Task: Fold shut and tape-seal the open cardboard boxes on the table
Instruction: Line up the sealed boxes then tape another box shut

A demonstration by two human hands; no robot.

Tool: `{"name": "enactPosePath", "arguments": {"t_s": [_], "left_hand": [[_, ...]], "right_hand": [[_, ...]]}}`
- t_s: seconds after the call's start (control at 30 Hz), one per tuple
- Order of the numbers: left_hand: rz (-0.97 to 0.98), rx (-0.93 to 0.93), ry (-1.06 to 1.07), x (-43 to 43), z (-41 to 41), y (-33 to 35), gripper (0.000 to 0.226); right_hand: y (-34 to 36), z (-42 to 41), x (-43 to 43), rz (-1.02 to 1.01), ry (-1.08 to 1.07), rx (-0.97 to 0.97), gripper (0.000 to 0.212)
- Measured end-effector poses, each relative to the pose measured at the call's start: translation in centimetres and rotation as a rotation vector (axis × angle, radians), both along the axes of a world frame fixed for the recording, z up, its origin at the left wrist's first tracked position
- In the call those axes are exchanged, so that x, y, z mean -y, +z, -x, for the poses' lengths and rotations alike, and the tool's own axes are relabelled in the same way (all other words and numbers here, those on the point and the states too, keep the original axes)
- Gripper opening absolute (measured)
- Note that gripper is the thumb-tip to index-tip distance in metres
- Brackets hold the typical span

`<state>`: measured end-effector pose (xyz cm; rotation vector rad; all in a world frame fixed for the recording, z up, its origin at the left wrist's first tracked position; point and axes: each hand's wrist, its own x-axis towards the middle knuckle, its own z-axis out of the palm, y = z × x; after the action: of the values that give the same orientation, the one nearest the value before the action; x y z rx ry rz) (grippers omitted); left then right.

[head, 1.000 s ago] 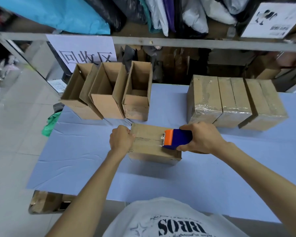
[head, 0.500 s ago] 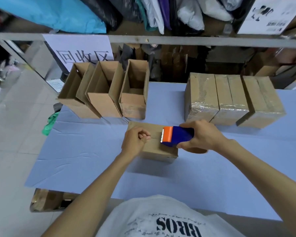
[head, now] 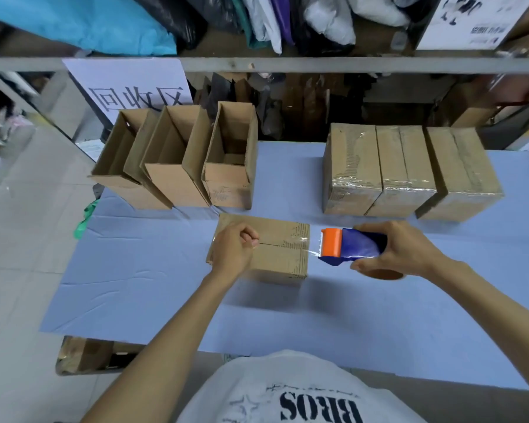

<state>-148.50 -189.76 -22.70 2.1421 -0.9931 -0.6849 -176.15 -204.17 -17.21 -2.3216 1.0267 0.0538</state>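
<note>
My right hand (head: 400, 250) wraps tape dispenser (head: 348, 247); tape uncut off box (head: 281, 248) at its 3 o'clock edge. My left hand (head: 234, 248), fisted, presses lid. Sealed boxes (head: 406, 169) at 1 o'clock: three. Open boxes (head: 177, 157) at 11: three left.

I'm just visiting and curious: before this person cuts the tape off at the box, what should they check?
1. Flaps of the box folded shut: ok.
2. Pressed down by the left hand: ok.
3. Grip of the right hand on the tape dispenser: ok.
4. The tape dispenser past the box's right edge: ok.
5. Stretch of tape taut: ok.
6. Tape flat along the whole seam: cannot tell.
</note>
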Motion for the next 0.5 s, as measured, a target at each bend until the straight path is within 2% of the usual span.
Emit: {"name": "enactPosePath", "arguments": {"t_s": [0.07,0.13,0.27,0.5], "left_hand": [[-0.01,0.102,-0.062,0.5,0.8,0.1,0.033],[0.029,0.103,-0.159,1.3,2.3,0.4,0.04],[0.078,0.072,-0.239,2.9,5.7,0.5,0.019],[0.085,0.093,-0.205,2.7,4.8,-0.8,0.023]], "right_hand": [[-0.4,-0.3,-0.1,0.034,-0.022,-0.005,0.069],[-0.7,-0.7,0.1,0.065,-0.027,-0.021,0.071],[-0.7,-0.7,0.6,0.068,0.002,-0.048,0.076],[-0.2,-0.9,0.8,0.046,0.087,-0.022,0.078]]}}
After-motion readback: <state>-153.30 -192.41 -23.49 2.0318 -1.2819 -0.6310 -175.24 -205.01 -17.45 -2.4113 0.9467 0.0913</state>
